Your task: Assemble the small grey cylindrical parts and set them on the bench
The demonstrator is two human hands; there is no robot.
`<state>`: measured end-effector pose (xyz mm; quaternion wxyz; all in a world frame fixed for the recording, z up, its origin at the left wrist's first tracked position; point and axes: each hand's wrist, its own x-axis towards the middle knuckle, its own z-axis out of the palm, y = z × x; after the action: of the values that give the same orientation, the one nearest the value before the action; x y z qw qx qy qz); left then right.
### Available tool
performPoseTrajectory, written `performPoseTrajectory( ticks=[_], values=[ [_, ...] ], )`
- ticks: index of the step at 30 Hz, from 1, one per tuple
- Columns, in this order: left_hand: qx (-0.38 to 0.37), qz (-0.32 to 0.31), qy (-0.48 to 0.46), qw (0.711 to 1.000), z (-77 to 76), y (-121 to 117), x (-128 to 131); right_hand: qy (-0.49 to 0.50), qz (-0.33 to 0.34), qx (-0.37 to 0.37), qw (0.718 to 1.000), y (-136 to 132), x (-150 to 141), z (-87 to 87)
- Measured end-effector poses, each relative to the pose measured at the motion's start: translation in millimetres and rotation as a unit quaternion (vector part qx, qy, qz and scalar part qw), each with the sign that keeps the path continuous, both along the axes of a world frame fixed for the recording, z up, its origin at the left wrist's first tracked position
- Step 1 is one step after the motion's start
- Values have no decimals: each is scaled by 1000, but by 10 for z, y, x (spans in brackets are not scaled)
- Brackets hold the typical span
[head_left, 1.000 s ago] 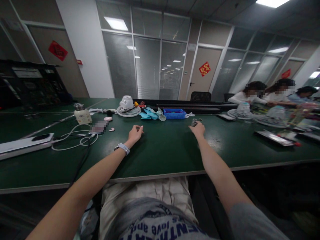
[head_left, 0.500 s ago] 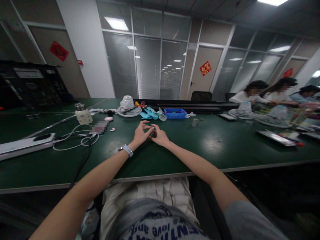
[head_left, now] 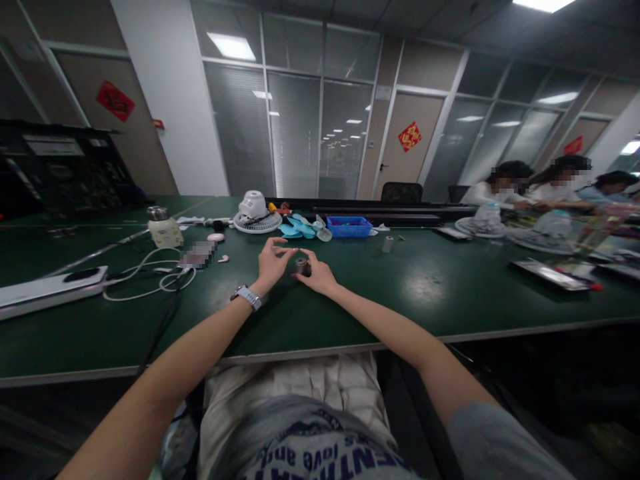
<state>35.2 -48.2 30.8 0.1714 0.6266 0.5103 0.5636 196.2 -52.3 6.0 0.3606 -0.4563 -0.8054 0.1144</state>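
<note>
A small metal cylinder [head_left: 301, 265], which looks like a little motor, stands upright in the grip of my right hand [head_left: 320, 275]. The thumb and fingers of that hand curl round its side, and its top end shows. To its left is my left hand [head_left: 273, 265], wearing a wristwatch [head_left: 249, 297]. Its thumb and finger come together just above the cylinder's top, near a tiny dark bit too small to name. A second metal cylinder [head_left: 388, 244] stands on the green table [head_left: 370, 307], off to the right of both hands.
Behind my hands lie a white fan part [head_left: 254, 212], blue fan blades [head_left: 300, 227] and a blue tray [head_left: 349, 227]. A bottle [head_left: 164, 230], phone [head_left: 199, 255], cables and power bank [head_left: 55, 290] are at left. Co-workers [head_left: 505, 190] sit at far right near other fan parts.
My left hand has drawn slightly left, away from the cylinder. The cylinder's top is now exposed, while my right hand has stayed nearly in place around it.
</note>
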Motion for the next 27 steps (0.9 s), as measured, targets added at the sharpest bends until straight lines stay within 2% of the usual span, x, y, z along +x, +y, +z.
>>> performPoseTrajectory(
  ticks=[6,8,11,14,18,22,27],
  values=[
    [-112,-12,49,992,-200,164,-136,78,-13,-16,997,75,32,-42],
    [-130,-29,72,988,-252,191,-148,104,-55,-19,993,121,140,14],
    [-130,-50,114,984,-287,201,-151,89,-168,3,982,199,483,175],
    [-121,-53,139,981,-289,198,-150,28,-314,21,949,277,978,331],
    [-127,-62,127,982,-289,196,-156,-21,-464,-27,885,346,1568,377],
    [-127,-66,118,983,-278,186,-162,-36,-520,-85,849,369,1847,280],
    [-128,-11,116,985,-220,161,-133,-29,-541,-99,835,395,1884,192]
  ],
)
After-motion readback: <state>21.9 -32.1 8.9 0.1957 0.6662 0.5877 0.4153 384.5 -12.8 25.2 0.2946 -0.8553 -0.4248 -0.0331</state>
